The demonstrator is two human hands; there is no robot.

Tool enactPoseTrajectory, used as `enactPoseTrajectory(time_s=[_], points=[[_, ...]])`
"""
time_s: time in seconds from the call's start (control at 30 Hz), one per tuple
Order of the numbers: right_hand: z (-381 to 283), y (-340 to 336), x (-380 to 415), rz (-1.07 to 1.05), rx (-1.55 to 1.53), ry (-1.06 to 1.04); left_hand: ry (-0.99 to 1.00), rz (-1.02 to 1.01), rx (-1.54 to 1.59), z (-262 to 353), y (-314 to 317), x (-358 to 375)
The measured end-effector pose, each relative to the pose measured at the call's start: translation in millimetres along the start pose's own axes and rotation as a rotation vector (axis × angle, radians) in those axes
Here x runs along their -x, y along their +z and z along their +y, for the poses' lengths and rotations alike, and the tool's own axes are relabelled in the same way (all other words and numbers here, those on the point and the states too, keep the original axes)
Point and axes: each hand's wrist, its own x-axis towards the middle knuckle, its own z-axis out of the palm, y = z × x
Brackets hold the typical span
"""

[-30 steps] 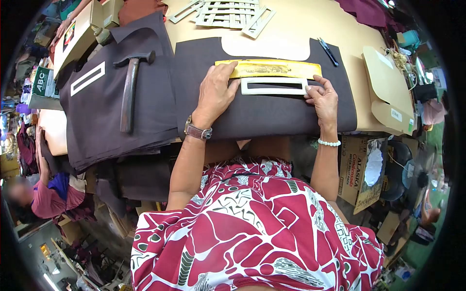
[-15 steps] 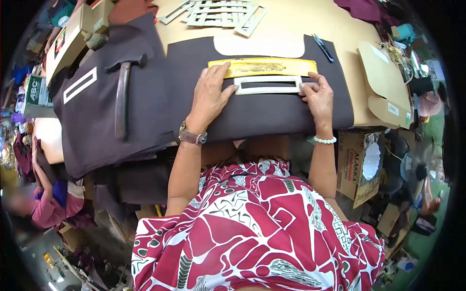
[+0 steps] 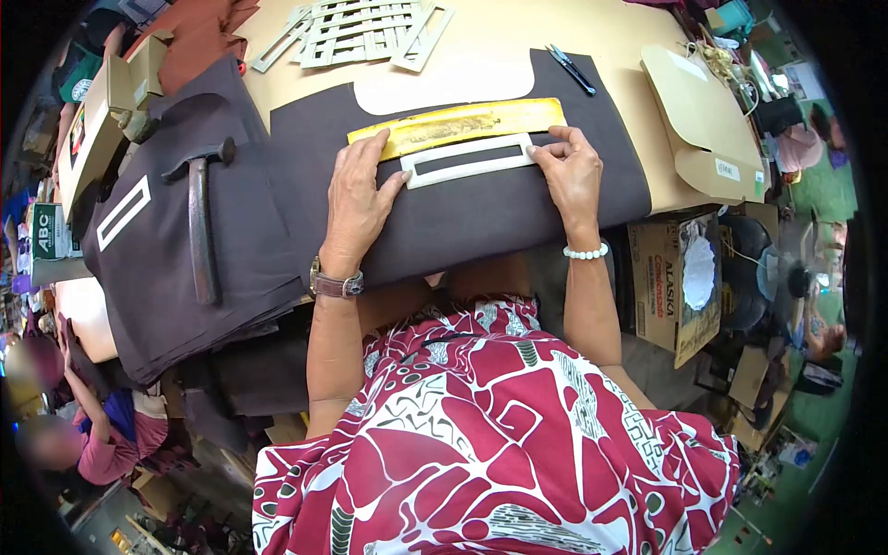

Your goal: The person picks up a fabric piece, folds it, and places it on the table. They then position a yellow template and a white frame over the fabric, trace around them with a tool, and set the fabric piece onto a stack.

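Note:
A white rectangular frame (image 3: 472, 173) with a long slot lies on dark folded fabric (image 3: 444, 217), just below a stained yellow strip (image 3: 462, 128). My left hand (image 3: 359, 194) has its fingers stretched over the strip's left end. Its thumb stands apart from them and touches the frame's left end. At the other end, my right hand (image 3: 571, 174) pinches the frame's right edge between thumb and bent forefinger. What the other right fingers touch is hard to make out.
A hammer (image 3: 201, 222) and another pale frame (image 3: 123, 214) rest on the dark sheets at left. Small snips (image 3: 572, 70) lie at upper right, near an open cardboard folder (image 3: 694, 120). Several pale frames (image 3: 361, 32) are piled behind. A person (image 3: 106, 435) is at far left.
The whole view has shifted and tilted, so the table's things appear further left. My right forefinger has drawn back from the yellow strip and closed toward the thumb at the frame's edge.

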Motion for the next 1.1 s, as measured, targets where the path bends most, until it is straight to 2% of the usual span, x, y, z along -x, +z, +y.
enactPoseTrajectory(time_s=[0.6, 0.73, 0.8, 0.83, 0.87, 0.9, 0.93, 1.0, 1.03, 1.1], points=[[2.6, 2.8, -1.4, -0.038, 0.109, -0.044, 0.040, 0.029, 0.017, 1.4, 1.3, -0.4], [2.6, 5.8, 4.4, -0.022, 0.531, -0.410, 0.199, -0.023, -0.051, 0.8, 5.8, 3.9], [-0.8, 2.1, 2.6, -0.028, 0.689, -0.542, 0.313, -0.018, -0.240, 4.0, 4.3, 8.2], [-3.6, 4.0, 3.3, -0.020, 0.685, -0.610, 0.370, -0.014, -0.333, 6.4, 3.7, 10.9], [-8.2, 8.5, 3.3, -0.010, 0.681, -0.681, 0.339, -0.090, -0.392, 9.6, 2.0, 15.7], [-14.0, 15.4, 2.7, 0.004, 0.676, -0.753, 0.327, -0.084, -0.398, 10.3, 1.2, 19.5], [-22.0, 31.5, 11.0, 0.039, 0.490, -0.827, 0.314, -0.081, -0.402, 10.1, 2.1, 24.1], [-30.5, 67.2, 35.8, -0.115, 0.287, -0.941, 0.270, -0.148, -0.418, 9.7, 2.7, 28.6], [-36.4, 78.2, 51.9, -0.325, 0.340, -0.800, 0.272, -0.128, -0.405, 10.7, 3.0, 28.8], [-28.2, 88.5, 63.6, -0.257, 0.286, -0.751, 0.273, -0.092, -0.380, 13.3, 2.1, 28.0]])
